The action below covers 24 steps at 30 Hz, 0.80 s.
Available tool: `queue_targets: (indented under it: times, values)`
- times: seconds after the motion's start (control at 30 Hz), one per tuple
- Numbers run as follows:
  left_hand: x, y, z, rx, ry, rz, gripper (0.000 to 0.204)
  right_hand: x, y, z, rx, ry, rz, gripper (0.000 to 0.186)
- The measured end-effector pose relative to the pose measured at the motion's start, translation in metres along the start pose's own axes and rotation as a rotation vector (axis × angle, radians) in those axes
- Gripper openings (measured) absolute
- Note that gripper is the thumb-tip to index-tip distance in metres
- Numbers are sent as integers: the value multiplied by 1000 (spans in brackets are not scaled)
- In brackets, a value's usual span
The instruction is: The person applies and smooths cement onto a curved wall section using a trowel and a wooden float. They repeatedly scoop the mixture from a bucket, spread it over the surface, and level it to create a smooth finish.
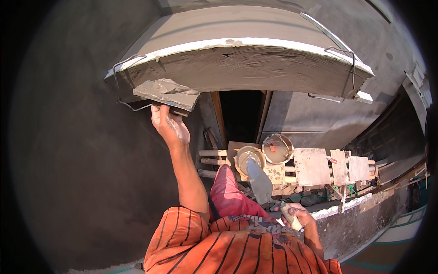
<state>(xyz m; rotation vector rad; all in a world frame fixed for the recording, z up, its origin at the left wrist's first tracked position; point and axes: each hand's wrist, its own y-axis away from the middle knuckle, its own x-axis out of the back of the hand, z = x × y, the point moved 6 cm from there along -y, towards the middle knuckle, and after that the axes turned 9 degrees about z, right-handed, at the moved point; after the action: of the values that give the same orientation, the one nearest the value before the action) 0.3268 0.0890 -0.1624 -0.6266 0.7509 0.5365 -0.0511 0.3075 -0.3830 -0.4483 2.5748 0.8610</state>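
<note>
While your left hand was raised left of centre in the frame, it held one mortar board from below, the fingers folded up beneath it; how they gripped the underside was hidden. One uneven heap of wet grey mortar lay on top of that board, just in front of the left end of the ledge. Your right hand, at the lower right of centre, was closed around the pale handle of one trowel, whose grey-smeared blade pointed up and to the left, its tip overlapping the rim of the nearer bucket in the view.

Across the top of the frame ran one curved ledge, its front face coated in grey, with one white strip along its upper edge. Two bent metal rods hooked over it, one at the upper left and one at the upper right.

Two buckets stood side by side at the centre right, a nearer one and a farther one, the latter with one orange piece inside. At least four planks carried them or lay farther right, and one dark doorway opened above.
</note>
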Motion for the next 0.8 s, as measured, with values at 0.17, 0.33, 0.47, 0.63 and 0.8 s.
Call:
queue_targets:
  times: [0.17,0.33,0.47,0.63,0.8]
  values:
    - [-9,-9,-13,-62,-103,35,19,-4,-1,15,-24,-1,15,56]
    - [-38,-2,-12,-100,-63,49,24,-9,3,21,-30,35,9,55]
    - [-72,3,-16,-93,-27,22,27,-12,8,19,19,36,-24,52]
    - [-122,17,-13,-44,185,-93,27,-6,10,25,65,34,-35,52]
    - [-124,35,-18,130,523,-169,26,2,12,36,39,71,-16,53]
